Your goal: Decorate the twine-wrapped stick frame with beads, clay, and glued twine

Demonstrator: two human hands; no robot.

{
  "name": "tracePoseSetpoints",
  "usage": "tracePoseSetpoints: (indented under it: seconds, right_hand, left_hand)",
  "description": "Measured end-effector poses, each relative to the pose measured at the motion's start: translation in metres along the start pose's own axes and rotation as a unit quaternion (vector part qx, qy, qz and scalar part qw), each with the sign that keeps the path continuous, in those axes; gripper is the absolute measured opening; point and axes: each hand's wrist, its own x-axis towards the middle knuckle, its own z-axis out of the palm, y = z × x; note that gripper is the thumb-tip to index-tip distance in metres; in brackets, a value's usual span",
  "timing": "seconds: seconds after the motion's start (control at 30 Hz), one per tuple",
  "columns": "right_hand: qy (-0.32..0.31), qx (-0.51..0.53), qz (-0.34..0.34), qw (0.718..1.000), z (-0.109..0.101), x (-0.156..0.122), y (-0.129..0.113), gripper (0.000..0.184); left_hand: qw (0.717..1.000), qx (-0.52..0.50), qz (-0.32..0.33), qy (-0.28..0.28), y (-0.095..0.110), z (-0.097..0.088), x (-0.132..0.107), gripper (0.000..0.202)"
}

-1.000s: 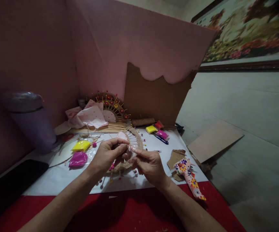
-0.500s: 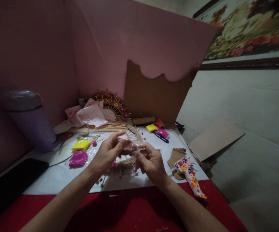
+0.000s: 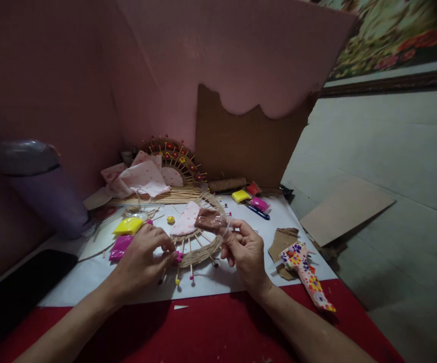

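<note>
1 table (image 3: pixel 78 287), pink panel (image 3: pixel 165 65); brown pkt (image 3: pixel 208 220) in R hand (image 3: pixel 246 249); L hand (image 3: pixel 145 259) grip unclear

Brown packet (image 3: pixel 208 220); pink-dotted cloth (image 3: pixel 145 177); multicolour floral glue gun (image 3: pixel 305 272).

A lilac tapered bottle with a grey lid (image 3: pixel 52 196) stood on the left of the table (image 3: pixel 218 327), beyond a flat black slab (image 3: pixel 25 282). A brown cardboard sheet with a scalloped top edge (image 3: pixel 249 151) stood before a pink panel (image 3: pixel 158 75). A dark-framed flower picture (image 3: pixel 403 45) showed upper right, above a pale-brown rectangular board (image 3: pixel 349 212).
</note>
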Motion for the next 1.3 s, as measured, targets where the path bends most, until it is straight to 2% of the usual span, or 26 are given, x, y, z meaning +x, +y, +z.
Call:
tracePoseSetpoints:
  seconds: [0.23,0.67,0.97,1.3]
  right_hand:
    - [0.022,-0.003,0.007,1.0,-0.002,0.002,0.003,0.037]
    - [0.009,-0.003,0.015,1.0,-0.001,0.0,0.004,0.033]
    - [0.016,-0.014,0.021,1.0,0.0,-0.001,0.002,0.033]
    - [0.017,-0.012,0.021,1.0,0.0,-0.001,0.003,0.031]
  left_hand:
    - [0.999,0.018,0.029,-0.02,-0.001,0.004,-0.002,0.009]
    - [0.996,0.06,0.052,-0.039,0.001,0.006,-0.002,0.009]
    - [0.991,0.101,0.084,-0.008,-0.001,0.011,-0.002,0.009]
    - [0.985,0.12,0.121,0.018,0.003,0.011,0.0,0.018]
